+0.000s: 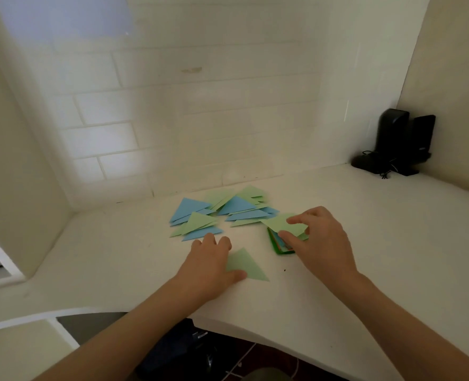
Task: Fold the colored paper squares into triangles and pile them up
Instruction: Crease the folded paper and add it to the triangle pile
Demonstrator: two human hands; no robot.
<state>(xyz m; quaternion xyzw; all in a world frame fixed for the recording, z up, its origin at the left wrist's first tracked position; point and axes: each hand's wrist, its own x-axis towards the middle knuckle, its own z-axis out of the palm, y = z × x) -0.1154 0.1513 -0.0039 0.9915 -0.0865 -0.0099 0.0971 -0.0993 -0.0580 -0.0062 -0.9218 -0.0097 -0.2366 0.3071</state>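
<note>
On the white desk top (338,243) we see a loose pile of blue and green folded paper triangles (222,211). Our left hand (208,266) presses flat on a green paper triangle (245,266). Our right hand (320,240) pinches a green paper square (281,224) above the stack of colored paper squares (278,244).
</note>
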